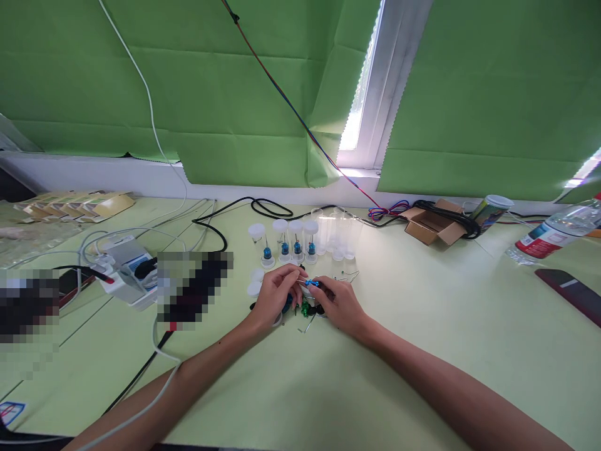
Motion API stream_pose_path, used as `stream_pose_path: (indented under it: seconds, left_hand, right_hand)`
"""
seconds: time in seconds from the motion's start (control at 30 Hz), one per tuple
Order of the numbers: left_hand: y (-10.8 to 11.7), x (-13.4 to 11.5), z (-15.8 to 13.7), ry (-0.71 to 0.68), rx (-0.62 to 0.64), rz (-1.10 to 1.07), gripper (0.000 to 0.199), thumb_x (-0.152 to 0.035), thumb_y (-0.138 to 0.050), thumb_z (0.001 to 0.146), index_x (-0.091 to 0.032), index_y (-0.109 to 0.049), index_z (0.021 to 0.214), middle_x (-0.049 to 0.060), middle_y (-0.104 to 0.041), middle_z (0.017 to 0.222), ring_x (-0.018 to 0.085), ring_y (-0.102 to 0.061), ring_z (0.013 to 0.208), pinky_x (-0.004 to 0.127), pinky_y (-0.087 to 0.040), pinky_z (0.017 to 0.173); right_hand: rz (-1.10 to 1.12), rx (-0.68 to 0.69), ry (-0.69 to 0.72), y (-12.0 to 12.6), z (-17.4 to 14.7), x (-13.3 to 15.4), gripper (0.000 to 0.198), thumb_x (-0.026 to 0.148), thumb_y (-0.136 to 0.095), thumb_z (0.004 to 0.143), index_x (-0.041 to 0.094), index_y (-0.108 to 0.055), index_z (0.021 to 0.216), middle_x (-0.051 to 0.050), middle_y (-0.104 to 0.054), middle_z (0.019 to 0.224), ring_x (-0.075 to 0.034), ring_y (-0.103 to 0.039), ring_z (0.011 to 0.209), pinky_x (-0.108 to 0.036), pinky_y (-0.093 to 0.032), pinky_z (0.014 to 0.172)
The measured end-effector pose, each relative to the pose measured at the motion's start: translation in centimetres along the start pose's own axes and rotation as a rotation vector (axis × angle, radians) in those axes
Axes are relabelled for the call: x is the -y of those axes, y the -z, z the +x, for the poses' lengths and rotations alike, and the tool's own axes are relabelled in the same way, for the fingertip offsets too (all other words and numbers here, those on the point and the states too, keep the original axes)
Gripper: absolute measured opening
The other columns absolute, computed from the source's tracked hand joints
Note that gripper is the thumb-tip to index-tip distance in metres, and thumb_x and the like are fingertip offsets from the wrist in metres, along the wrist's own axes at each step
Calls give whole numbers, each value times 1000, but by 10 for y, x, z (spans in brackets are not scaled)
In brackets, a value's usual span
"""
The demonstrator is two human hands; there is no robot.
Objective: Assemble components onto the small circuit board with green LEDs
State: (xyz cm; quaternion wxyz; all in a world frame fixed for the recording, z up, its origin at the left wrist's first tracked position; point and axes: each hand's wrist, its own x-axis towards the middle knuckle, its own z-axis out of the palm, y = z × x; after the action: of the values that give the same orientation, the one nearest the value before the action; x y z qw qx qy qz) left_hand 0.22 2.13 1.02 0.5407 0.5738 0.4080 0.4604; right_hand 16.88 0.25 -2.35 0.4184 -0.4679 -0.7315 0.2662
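Over the middle of the table, my left hand (278,289) is closed, its thumb and forefinger pinching a thin metal rod. My right hand (342,305) pinches a small bright blue part (312,283), which meets the rod's end between the two hands. Below the fingers lie green pieces (306,309), black pieces (320,309) and a bent metal rod (307,324). Behind my hands stand several see-through plastic tubes with white lids, such as one tube (256,241), each with a blue piece and a thin rod inside. My left fingers partly hide a darker blue item.
More see-through tubes (334,232) stand behind my right hand. White lids (255,285) lie left of my left hand. A power strip (129,269) with cables is on the left. Toward the right are a cardboard box (429,227), a canister (493,212), a bottle (549,237) and a dark flat object (570,291).
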Motion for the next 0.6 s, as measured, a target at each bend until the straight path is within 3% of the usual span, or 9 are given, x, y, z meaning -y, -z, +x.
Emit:
stream_pose_path:
  seconds: [0.6]
  left_hand:
    - [0, 2, 0, 7, 9, -15, 33, -44, -51, 90, -15, -64, 82, 1, -59, 53, 13, -55, 42, 22, -42, 39]
  right_hand:
    - [22, -8, -3, -1, 0, -2, 33, 38, -48, 96, 18, -58, 71, 5, -41, 57, -10, -33, 55, -23, -30, 54]
